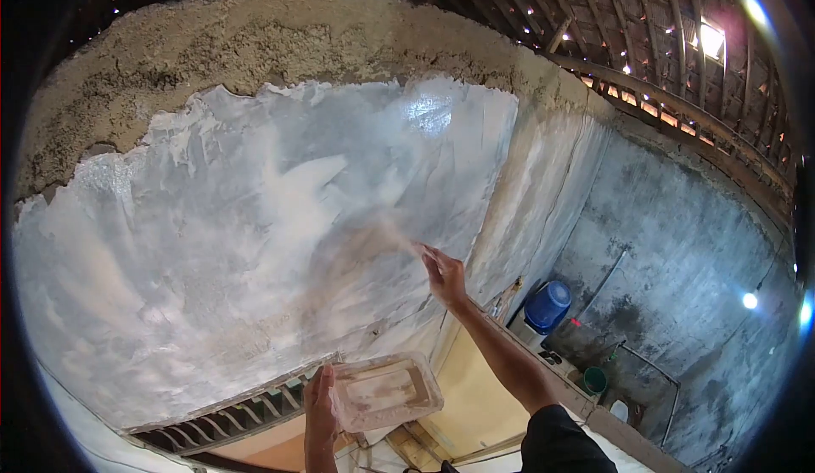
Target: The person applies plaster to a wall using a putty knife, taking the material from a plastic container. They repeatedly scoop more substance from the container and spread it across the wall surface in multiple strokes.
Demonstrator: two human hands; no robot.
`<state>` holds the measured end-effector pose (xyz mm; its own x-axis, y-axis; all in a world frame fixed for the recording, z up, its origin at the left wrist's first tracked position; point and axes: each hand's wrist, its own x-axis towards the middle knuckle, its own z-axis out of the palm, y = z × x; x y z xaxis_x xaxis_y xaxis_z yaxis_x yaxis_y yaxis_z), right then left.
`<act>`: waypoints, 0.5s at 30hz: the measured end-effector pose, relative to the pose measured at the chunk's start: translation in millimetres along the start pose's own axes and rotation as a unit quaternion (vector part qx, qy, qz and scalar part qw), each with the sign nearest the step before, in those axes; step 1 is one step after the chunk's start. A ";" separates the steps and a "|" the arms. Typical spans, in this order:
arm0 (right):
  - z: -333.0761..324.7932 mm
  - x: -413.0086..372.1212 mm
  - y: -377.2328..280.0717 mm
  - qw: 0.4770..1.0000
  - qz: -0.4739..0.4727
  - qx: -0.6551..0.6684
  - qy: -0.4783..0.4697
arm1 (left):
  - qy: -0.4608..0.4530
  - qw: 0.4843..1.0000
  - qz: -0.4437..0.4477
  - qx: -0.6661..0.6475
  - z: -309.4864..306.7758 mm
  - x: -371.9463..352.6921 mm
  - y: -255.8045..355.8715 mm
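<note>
My left hand (320,401) grips the left side of a shallow rectangular plastic tub (433,398), smeared inside with whitish paste. Up and to the right of it, my right hand (446,278) is raised at the wall, fingers pinched together. A pale thing at its fingertips is too smeared by motion to name. The wall (212,244) carries a patchy grey-white coat, with wet-looking glossy spots and a ragged upper edge. Below my right hand, the forearm ends in a dark sleeve.
Bare rough plaster (323,36) runs above the coat. A slatted vent (229,422) lies low on the left. Beyond a partition at right are a blue bucket (548,303), a green bucket (594,380), pipes and a lit bulb (750,301). Roof beams hang overhead.
</note>
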<state>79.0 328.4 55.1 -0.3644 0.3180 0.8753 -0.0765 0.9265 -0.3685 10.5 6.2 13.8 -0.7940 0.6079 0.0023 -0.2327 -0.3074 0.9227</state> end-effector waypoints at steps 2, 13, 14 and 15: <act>-18.1 -22.7 -3.6 0.993 0.096 0.069 -0.008 | -0.011 1.000 0.005 0.011 -0.1 2.0 0.5; -72.7 -120.9 -110.0 0.722 0.445 0.502 0.168 | -0.009 0.998 -0.043 0.042 -16.6 7.8 -37.4; -72.2 -129.9 -111.0 0.717 0.452 0.502 0.171 | -0.009 0.998 -0.053 0.036 -17.9 8.5 -39.6; -72.7 -138.3 -110.7 0.738 0.446 0.472 0.182 | -0.044 0.998 -0.032 0.036 -19.4 10.3 -41.6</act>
<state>205.4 196.5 -2.4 -0.3994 0.9095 0.1154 -0.6322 -0.1821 -0.7531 1.1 11.1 -32.1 -0.7260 0.6871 -0.0272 -0.2382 -0.2141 0.9473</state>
